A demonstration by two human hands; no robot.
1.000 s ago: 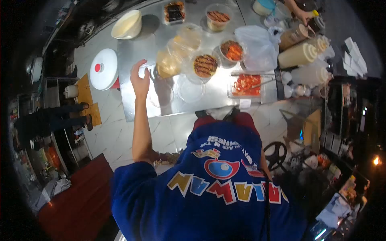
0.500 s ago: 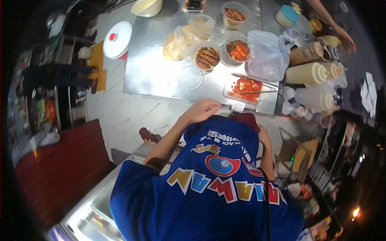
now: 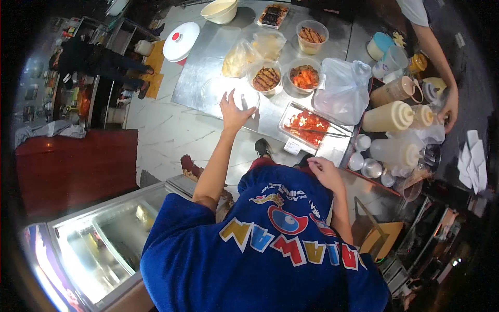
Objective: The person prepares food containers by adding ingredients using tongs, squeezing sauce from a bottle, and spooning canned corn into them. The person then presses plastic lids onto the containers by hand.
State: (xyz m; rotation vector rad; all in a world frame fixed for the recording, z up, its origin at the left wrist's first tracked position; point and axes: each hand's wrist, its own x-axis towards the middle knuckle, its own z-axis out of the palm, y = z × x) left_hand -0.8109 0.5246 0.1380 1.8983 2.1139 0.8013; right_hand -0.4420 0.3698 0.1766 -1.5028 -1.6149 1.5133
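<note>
Reaching over the desk (image 3: 200, 67), the left hand (image 3: 235, 112) has its grip spread at a clear lid (image 3: 248, 94); I cannot tell whether they touch. From that hand, a plastic bag of yellowish food (image 3: 240, 58) lies at twelve o'clock, a bowl with striped topping (image 3: 266, 79) stands between one and two, and a tray of red food (image 3: 306, 126) sits near three. At four o'clock, the right hand (image 3: 325, 172) is beside the blue shirt (image 3: 280, 244), fingers bent; its grip I cannot tell.
</note>
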